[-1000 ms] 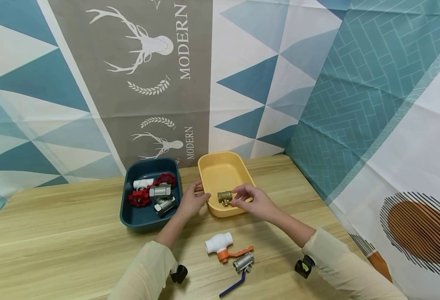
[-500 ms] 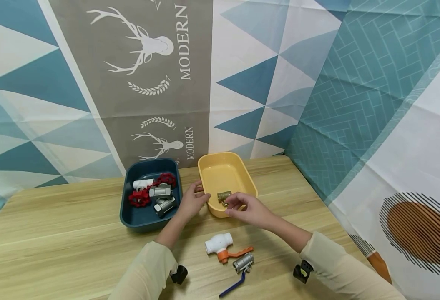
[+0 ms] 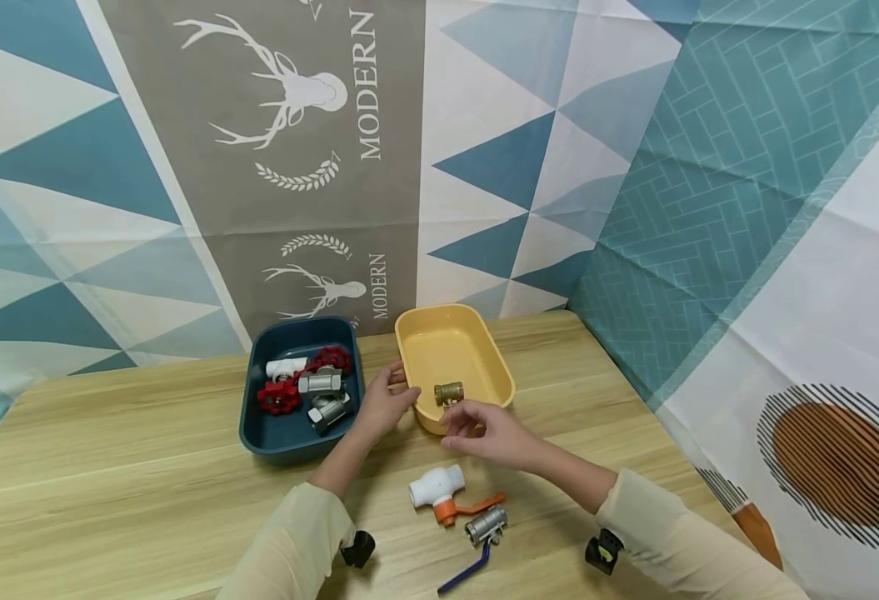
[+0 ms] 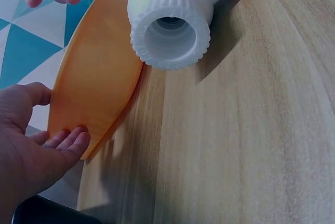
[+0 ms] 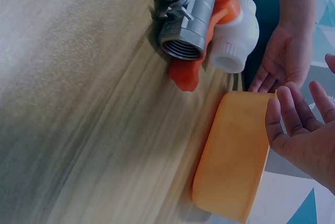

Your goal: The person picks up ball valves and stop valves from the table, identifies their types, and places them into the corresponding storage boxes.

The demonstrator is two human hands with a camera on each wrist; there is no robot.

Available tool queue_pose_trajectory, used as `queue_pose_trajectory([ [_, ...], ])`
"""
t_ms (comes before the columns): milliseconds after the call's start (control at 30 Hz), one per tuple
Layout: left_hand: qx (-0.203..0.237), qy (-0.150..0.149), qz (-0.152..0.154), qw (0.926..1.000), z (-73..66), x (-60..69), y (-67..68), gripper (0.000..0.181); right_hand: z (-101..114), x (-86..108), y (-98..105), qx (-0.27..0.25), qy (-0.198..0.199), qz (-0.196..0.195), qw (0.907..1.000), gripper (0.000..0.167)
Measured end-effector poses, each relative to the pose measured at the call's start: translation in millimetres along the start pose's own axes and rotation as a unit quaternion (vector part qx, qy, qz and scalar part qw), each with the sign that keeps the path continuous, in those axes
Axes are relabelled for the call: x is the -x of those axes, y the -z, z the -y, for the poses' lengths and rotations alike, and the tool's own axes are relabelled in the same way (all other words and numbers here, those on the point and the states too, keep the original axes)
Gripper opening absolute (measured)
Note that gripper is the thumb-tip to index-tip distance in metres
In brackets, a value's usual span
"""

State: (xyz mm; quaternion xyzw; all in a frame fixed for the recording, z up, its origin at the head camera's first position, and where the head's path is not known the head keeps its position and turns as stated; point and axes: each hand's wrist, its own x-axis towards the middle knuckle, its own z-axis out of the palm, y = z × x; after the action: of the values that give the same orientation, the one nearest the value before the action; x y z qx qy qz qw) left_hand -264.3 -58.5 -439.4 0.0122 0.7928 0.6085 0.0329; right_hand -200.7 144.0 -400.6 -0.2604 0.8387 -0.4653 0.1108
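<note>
My left hand (image 3: 387, 408) holds the left side of the yellow tray (image 3: 446, 342), with the thumb at its rim and the fingers against the outer wall. Inside the tray's near end lies a small brass ball valve (image 3: 449, 392). Just in front of it, over the near rim, my right hand (image 3: 493, 432) hovers with loosely bent fingers and nothing between them. On the table closer to me lie a white plastic ball valve (image 3: 436, 486) with an orange lever and a steel ball valve (image 3: 486, 525) with a blue lever.
Left of the yellow tray stands a dark blue tray (image 3: 259, 433) with several fittings, among them red handwheels (image 3: 279, 397), a white plastic piece (image 3: 286, 367) and metal valve bodies (image 3: 321, 383). A patterned cloth (image 3: 484, 150) hangs behind the wooden table (image 3: 132, 483).
My right hand has come away from the brass ball valve, moving toward me and slightly left. The valve stays in the yellow tray. My left hand has kept its place.
</note>
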Motion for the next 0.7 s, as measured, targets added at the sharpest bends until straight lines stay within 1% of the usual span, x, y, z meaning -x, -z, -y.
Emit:
queue_pose_trajectory([
  [167, 0.005, 0.003, 0.0, 1.0, 1.2, -0.7, -0.1, 0.059, -2.4, 1.6, -3.6, -0.004, 0.009, 0.012, 0.9999, 0.031],
  [433, 0.019, 0.0, 0.006, 0.9998, 2.9, -0.9, -0.3, 0.06, -8.7, 2.3, -10.5, -0.004, -0.008, 0.038, 0.9993, 0.031],
  [700, 0.01, -0.005, 0.003, 0.9999, 4.3, -0.2, -0.2, 0.059, -13.6, 4.9, -19.9, 0.009, -0.012, 0.054, 0.9984, 0.034],
])
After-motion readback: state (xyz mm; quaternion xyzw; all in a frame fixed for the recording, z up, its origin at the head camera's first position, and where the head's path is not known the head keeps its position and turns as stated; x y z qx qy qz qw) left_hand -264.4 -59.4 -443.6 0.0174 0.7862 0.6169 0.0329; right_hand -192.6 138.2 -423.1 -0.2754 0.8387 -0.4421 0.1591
